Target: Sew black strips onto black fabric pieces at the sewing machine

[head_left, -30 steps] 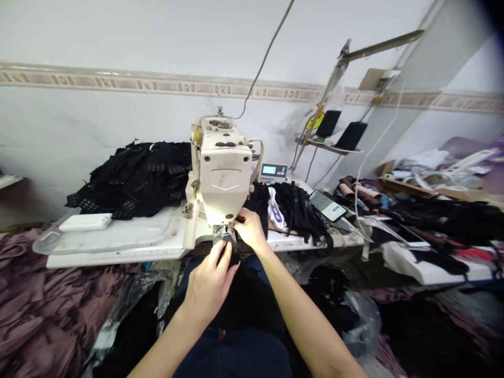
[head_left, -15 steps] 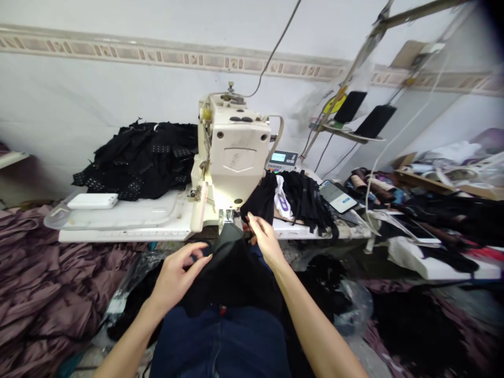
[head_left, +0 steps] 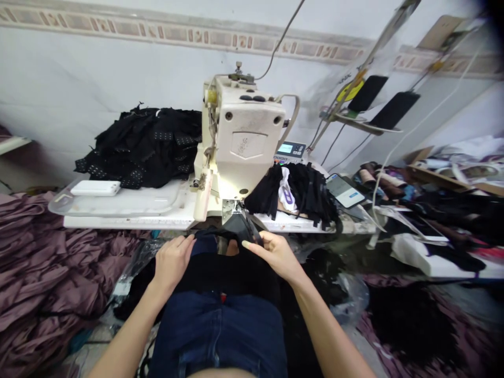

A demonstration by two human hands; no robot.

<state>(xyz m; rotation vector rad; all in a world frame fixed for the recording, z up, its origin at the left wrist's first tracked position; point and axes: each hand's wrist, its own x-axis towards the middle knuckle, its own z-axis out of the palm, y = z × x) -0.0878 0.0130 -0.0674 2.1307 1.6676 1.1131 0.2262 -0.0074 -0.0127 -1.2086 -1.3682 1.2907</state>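
A piece of black fabric (head_left: 236, 229) stretches between my hands, just in front of the presser foot (head_left: 228, 211) of a cream industrial sewing machine (head_left: 244, 136). My right hand (head_left: 275, 255) pinches its edge near the needle area. My left hand (head_left: 172, 262) grips the fabric's other edge above my lap. More black cloth (head_left: 220, 275) lies across my denim-covered thighs (head_left: 216, 331). Whether it joins the held piece is hidden.
A black pile with hook-and-eye tape (head_left: 145, 149) and a white power bank (head_left: 95, 188) sit on the white sewing table (head_left: 129, 221). Black strips (head_left: 307, 191) and a phone (head_left: 344, 190) lie right of the machine. Mauve cloth (head_left: 51, 262) heaps at left.
My hands have drawn back from the needle and spread apart. The black fabric has come toward me and now stretches between them. The whole view has shifted as my head tilted.
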